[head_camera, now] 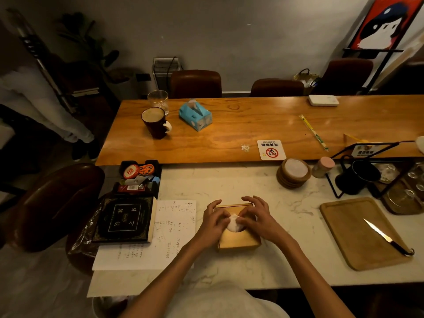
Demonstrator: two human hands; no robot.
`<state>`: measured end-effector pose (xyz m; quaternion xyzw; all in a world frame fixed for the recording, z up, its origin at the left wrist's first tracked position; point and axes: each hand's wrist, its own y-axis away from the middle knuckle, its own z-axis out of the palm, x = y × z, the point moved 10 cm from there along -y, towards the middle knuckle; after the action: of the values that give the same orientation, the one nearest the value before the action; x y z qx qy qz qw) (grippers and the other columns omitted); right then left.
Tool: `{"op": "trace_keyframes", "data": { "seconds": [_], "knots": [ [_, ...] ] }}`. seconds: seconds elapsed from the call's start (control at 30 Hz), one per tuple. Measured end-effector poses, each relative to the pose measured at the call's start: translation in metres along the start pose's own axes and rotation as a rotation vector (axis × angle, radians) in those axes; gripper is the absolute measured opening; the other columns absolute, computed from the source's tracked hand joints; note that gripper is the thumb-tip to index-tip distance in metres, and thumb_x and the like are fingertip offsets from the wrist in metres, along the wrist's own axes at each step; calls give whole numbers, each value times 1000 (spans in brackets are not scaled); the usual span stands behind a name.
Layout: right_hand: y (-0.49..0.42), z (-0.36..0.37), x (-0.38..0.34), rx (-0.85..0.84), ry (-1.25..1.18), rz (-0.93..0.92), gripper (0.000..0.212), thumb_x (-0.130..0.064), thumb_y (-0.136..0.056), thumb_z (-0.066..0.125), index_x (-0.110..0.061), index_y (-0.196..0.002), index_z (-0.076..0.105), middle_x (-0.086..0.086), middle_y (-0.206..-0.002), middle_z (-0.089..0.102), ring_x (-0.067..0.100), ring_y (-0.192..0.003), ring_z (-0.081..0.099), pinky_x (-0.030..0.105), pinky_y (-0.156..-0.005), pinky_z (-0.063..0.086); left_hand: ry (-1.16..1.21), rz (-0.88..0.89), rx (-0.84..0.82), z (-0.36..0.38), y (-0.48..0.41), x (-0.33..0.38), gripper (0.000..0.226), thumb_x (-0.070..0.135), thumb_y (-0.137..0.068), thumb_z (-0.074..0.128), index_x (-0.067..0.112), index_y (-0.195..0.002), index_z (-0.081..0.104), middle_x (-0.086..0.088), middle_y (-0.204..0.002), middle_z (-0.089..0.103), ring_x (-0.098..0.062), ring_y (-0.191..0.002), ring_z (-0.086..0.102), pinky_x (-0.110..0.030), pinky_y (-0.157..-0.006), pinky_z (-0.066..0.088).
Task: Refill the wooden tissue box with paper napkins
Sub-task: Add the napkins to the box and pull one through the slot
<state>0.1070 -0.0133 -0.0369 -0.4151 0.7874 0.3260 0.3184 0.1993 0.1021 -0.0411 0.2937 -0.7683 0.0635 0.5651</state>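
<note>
The square wooden tissue box stands on the marble counter in front of me, lid on. White napkin paper shows in the round hole of the lid. My left hand rests on the box's left side, fingertips at the edge of the hole touching the napkin. My right hand lies across the top right, thumb and fingers pressed on the paper at the hole. Whether either hand pinches the napkin is unclear. A blue soft pack of tissues lies on the wooden table beyond.
Left of the box lie handwritten sheets, a black book and a tray of small items. To the right sits a wooden board with a knife. Coasters, a mug, a glass stand farther off.
</note>
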Motion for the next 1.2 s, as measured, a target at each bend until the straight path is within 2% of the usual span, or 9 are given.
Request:
{"op": "trace_keyframes", "data": {
  "seconds": [0.13, 0.3, 0.4, 0.47, 0.6, 0.7, 0.8, 0.97, 1.2],
  "knots": [
    [-5, -5, -5, -21, -13, -16, 7, -30, -89, 67, -27, -94, 72, -9, -154, 31, 18, -147, 3, 47, -118, 14, -37, 5, -90, 5, 0, -3, 11, 23, -91, 63, 15, -98, 68, 2, -158, 16, -17, -144, 17, -41, -118, 26],
    [-2, 5, -3, -109, 30, -2, 18, -41, -81, 73, -37, -98, 70, -11, -157, 22, 16, -148, -2, 49, -118, 13, -12, -15, -63, -1, -4, -9, 4, 14, -89, 66, 11, -91, 68, -2, -156, 23, -21, -144, 22, -32, -113, 25],
    [-4, 1, -7, -90, 59, -32, 5, -36, -84, 72, -39, -89, 69, -10, -156, 26, 18, -148, 0, 48, -118, 15, 16, -17, -53, -1, -5, -10, 6, 11, -88, 66, 17, -85, 64, -3, -153, 28, -21, -143, 26, -33, -113, 28],
    [-6, -1, -12, -87, 54, -58, 12, -31, -87, 69, -41, -82, 66, -11, -155, 29, 18, -148, 1, 47, -118, 15, 18, -18, -43, -1, -6, -9, 5, 12, -89, 65, 16, -85, 64, -3, -152, 29, -21, -142, 28, -31, -112, 29],
    [-5, -1, -8, -73, -16, -35, 4, -31, -90, 66, -33, -90, 69, -9, -155, 28, 18, -148, 1, 45, -117, 12, 17, -16, -57, -2, -7, -10, 9, 16, -93, 61, 10, -95, 68, -4, -151, 28, -20, -142, 28, -29, -110, 30],
    [-2, 3, -3, -85, -3, -34, 14, -38, -88, 66, -31, -99, 72, -9, -157, 23, 16, -148, -2, 46, -118, 11, 8, 2, -109, 1, -5, -10, 14, 24, -93, 61, 13, -101, 67, 0, -155, 21, -15, -143, 22, -33, -114, 28],
    [-2, 5, -4, -99, 81, -61, 17, -42, -86, 67, -28, -92, 75, -11, -157, 24, 16, -148, -1, 46, -118, 16, 9, -4, -118, 1, -7, -12, 16, 23, -94, 61, 9, -100, 67, 0, -155, 20, -17, -144, 22, -29, -111, 25],
    [1, 1, 6, -10, -69, -17, 17, -35, -89, 66, -22, -86, 75, -14, -152, 32, 14, -147, 6, 41, -116, 15, 23, -15, -143, 6, -11, -9, 17, 26, -94, 60, 12, -98, 67, 2, -157, 17, -18, -144, 21, -42, -117, 28],
    [7, 4, 4, 81, -105, -41, 19, -26, -92, 64, -14, -82, 74, -8, -154, 31, 14, -146, 10, 37, -114, 16, 15, -8, -96, 4, -14, -12, 15, 18, -94, 60, 4, -95, 66, -2, -153, 24, -18, -142, 26, -41, -117, 28]
  ]
}}
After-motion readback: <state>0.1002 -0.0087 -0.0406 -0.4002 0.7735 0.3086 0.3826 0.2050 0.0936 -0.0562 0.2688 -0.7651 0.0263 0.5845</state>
